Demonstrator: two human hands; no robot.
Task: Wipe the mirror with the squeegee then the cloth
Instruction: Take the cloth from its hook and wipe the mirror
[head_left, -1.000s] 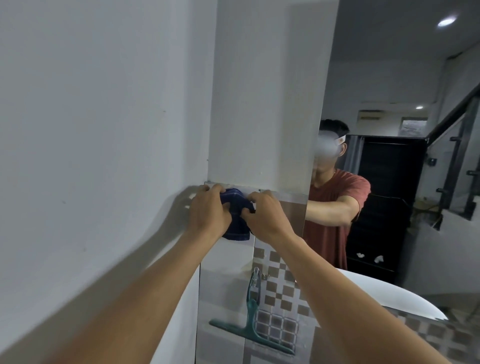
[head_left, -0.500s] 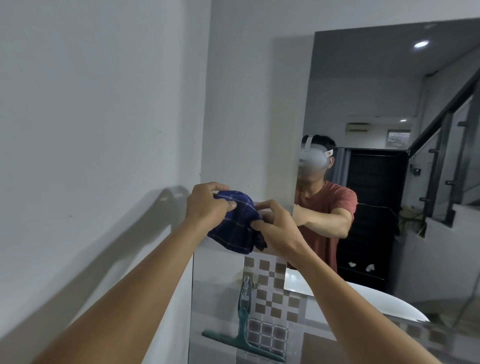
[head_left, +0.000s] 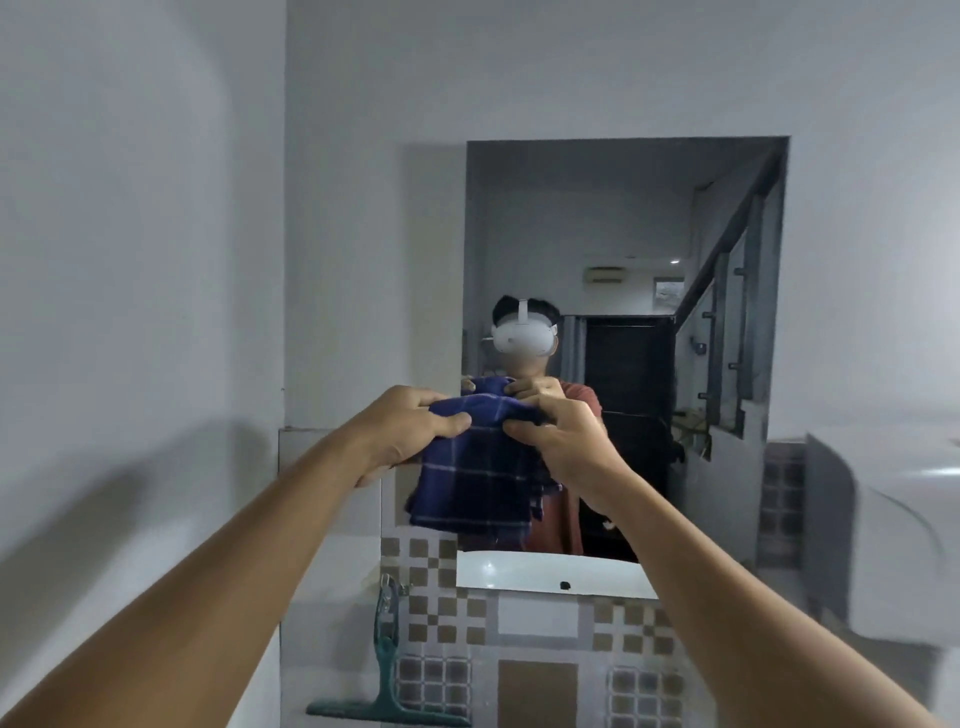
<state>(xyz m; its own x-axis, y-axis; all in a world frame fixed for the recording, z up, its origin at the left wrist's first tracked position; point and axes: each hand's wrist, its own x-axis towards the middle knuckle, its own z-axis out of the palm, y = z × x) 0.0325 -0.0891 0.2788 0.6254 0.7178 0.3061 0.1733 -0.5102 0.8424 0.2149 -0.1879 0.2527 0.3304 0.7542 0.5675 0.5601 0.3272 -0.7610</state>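
Blue cloth (head_left: 475, 478) pinched between left hand (head_left: 410, 431) and right hand (head_left: 563, 441).

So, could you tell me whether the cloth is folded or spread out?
Partly spread: both hands pinch the cloth's bunched top edge, and the rest hangs loose.

White walls (head_left: 156, 208), checkered tiles (head_left: 431, 597) — a white sink (head_left: 893, 519) at right.
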